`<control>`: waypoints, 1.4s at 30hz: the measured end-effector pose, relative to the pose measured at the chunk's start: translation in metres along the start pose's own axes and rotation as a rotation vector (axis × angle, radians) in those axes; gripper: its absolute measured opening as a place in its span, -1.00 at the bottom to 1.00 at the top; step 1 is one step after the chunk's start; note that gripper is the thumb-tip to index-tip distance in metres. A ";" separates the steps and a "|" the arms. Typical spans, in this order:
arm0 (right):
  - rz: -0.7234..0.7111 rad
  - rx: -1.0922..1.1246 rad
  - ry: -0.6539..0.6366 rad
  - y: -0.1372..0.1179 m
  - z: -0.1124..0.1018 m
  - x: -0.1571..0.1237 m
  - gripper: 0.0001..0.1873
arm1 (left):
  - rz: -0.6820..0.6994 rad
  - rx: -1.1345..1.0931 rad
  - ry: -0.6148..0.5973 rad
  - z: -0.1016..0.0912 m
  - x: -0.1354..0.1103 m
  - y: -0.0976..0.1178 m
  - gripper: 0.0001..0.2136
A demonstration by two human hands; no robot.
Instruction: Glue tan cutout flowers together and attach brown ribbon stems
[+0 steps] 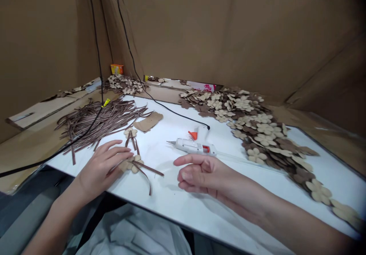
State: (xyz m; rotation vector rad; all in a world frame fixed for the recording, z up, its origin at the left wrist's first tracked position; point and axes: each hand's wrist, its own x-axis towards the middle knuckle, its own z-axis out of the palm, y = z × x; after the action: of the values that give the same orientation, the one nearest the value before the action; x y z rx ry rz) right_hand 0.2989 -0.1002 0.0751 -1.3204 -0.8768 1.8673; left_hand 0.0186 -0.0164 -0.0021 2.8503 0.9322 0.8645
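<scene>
Beige flower (137, 167), with brown ribbon strips (150, 168) across it, lies on the white tabletop (168, 129) near the person's edge. Taking that flower as the clock's centre, with twelve pointing away from the person, the left hand (100, 167) sits at nine o'clock, fingers stretched out and tips at the petals; I cannot tell whether they pinch anything. At three o'clock the right hand (200, 173) hangs half curled, index finger extended, thumb folded toward the bent lower fingers. Just beyond, near twelve, lies a second flower (130, 133) with similar strips. A white glue gun (191, 146) rests on its side at two o'clock, nozzle toward nine, an orange piece (193, 135) beside its handle. Toward one o'clock lies a cardboard scrap (148, 121); toward ten, a heap of brown ribbons (97, 121). Beige and brown flowers form a long pile (265, 129) from one round to three. Farther off, near twelve, stand another flower pile (122, 82) and an orange box (117, 69).
</scene>
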 end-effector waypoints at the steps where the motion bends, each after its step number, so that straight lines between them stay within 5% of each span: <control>1: -0.005 0.009 -0.001 0.001 -0.001 0.001 -0.66 | -0.003 -0.002 0.001 0.000 0.000 0.000 -0.74; 20: -0.027 0.163 0.133 0.004 0.001 -0.001 -0.42 | 0.025 0.016 0.011 0.003 -0.002 -0.004 -0.74; 42: 0.029 0.287 0.156 0.004 0.007 -0.006 -0.43 | 0.024 0.001 0.017 0.004 -0.003 -0.004 -0.74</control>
State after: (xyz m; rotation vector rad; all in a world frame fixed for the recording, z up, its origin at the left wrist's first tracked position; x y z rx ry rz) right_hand 0.2932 -0.1083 0.0766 -1.2826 -0.4908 1.8054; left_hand 0.0163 -0.0140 -0.0073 2.8648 0.9022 0.8929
